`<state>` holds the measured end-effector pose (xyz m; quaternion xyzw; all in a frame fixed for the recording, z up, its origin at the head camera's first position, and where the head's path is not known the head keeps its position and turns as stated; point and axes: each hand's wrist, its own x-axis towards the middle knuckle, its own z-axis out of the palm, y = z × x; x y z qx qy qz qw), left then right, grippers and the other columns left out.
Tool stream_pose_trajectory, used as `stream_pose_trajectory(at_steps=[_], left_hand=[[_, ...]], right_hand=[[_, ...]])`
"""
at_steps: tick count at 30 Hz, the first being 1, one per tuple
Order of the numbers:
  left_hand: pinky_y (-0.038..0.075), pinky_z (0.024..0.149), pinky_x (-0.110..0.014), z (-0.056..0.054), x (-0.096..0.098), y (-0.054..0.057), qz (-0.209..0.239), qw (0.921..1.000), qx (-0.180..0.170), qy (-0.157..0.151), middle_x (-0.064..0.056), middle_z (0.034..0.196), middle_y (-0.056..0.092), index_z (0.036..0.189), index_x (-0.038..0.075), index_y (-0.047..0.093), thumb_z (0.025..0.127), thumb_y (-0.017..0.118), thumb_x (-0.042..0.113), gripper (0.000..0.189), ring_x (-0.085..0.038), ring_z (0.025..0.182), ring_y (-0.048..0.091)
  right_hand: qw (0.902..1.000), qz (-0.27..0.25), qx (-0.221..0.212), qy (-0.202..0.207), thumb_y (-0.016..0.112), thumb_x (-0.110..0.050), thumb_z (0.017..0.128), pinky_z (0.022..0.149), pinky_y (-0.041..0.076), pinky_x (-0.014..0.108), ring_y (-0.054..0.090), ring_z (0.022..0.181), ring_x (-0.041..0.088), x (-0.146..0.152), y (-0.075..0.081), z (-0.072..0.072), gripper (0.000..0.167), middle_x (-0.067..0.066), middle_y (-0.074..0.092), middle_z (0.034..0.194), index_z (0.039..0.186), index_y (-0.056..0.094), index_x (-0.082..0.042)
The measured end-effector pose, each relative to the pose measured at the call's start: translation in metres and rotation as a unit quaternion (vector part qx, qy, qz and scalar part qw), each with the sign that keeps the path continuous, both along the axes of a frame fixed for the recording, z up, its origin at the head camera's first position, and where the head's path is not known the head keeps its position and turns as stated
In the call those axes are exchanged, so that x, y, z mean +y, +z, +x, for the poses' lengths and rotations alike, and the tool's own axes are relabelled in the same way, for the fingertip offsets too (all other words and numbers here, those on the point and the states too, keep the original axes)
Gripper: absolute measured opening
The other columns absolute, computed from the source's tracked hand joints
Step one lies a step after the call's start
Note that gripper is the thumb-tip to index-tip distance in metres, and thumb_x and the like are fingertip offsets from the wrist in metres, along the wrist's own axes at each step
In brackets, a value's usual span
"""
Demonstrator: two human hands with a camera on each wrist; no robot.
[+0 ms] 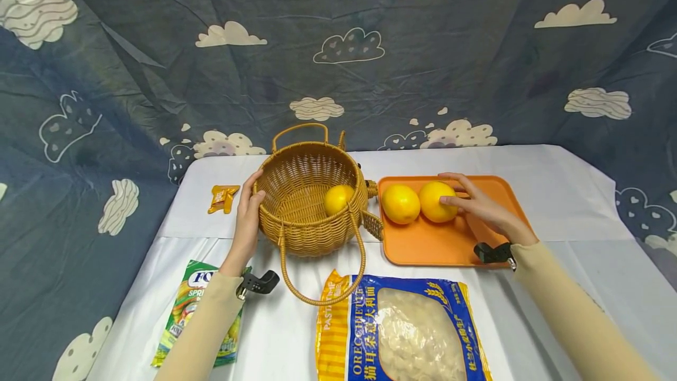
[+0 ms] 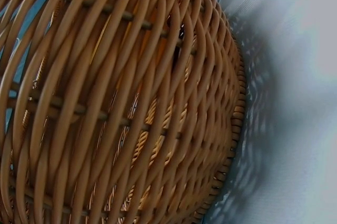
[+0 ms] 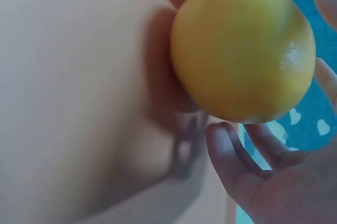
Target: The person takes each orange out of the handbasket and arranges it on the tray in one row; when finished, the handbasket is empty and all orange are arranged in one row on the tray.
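My left hand (image 1: 247, 216) holds the left side of a round wicker basket (image 1: 309, 240), thumb at the rim. The basket's weave (image 2: 126, 98) fills most of the left wrist view, with that hand out of sight. One orange (image 1: 339, 200) lies inside, against the right wall. My right hand (image 1: 483, 207) reaches round an orange (image 1: 436, 201) on an orange tray (image 1: 423, 251), thumb on the near side and fingers behind. In the right wrist view, fingertips sit close around this fruit (image 3: 242, 50). A second orange (image 1: 400, 204) rests on the tray directly left of it.
A blue and yellow pasta bag (image 1: 418, 328) lies in front of the basket, whose near handle (image 1: 322, 303) hangs over it. Beneath the left forearm is a green sweets packet (image 1: 182, 304). A small orange wrapped snack (image 1: 223, 199) lies left of the basket.
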<state>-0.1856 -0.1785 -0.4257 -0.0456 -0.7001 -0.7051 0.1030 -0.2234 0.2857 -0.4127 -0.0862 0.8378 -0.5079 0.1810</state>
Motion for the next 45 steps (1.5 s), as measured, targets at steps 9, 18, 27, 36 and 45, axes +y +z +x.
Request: stream_pose_trajectory(at_steps=[9,18,27,36,45], left_hand=[[0.017,0.111,-0.044,0.009,0.004,0.016,0.002,1.0,-0.001,-0.003,-0.006,0.153,0.026,0.148,0.01,0.032,0.101,0.038,0.016,0.048,-0.029,0.14,0.022],[0.018,0.111,-0.041,0.015,0.008,0.027,-0.005,1.0,0.002,0.004,-0.009,0.152,0.027,0.147,0.006,0.032,0.101,0.037,0.014,0.048,-0.032,0.14,0.021],[0.019,0.111,-0.039,0.014,0.008,0.027,-0.008,1.0,0.002,0.004,-0.009,0.152,0.028,0.147,0.006,0.033,0.101,0.037,0.014,0.047,-0.029,0.14,0.022],[0.018,0.112,-0.04,0.014,0.008,0.028,-0.007,1.0,0.001,0.003,-0.009,0.152,0.027,0.147,0.005,0.032,0.101,0.037,0.012,0.047,-0.029,0.14,0.021],[0.02,0.111,-0.038,0.013,0.009,0.027,-0.003,1.0,0.0,0.003,-0.009,0.152,0.027,0.147,0.007,0.033,0.101,0.036,0.011,0.047,-0.028,0.139,0.024]], right_hand=[[0.9974,-0.013,0.07,-0.008,0.054,-0.028,0.098,0.105,0.024,0.061,0.031,0.129,0.045,-0.012,0.026,-0.015,0.06,0.025,0.027,0.147,0.147,0.028,-0.005],[0.9928,-0.069,0.089,0.04,0.055,-0.023,0.098,0.104,0.033,0.05,0.044,0.124,0.033,-0.062,0.065,-0.034,0.049,0.017,0.041,0.14,0.141,0.039,-0.005],[0.977,-0.09,0.068,0.181,0.05,-0.022,0.1,0.096,0.044,0.042,0.054,0.114,0.032,-0.129,0.096,-0.049,0.041,0.017,0.047,0.135,0.137,0.044,-0.006],[0.9661,-0.05,0.036,0.25,0.046,-0.019,0.101,0.091,0.046,0.047,0.057,0.107,0.035,-0.181,0.117,-0.059,0.038,0.019,0.052,0.126,0.137,0.044,-0.004],[0.9392,0.066,-0.053,0.333,0.041,-0.024,0.103,0.089,0.048,0.043,0.056,0.105,0.036,-0.214,0.126,-0.069,0.042,0.016,0.042,0.136,0.141,0.04,-0.007]])
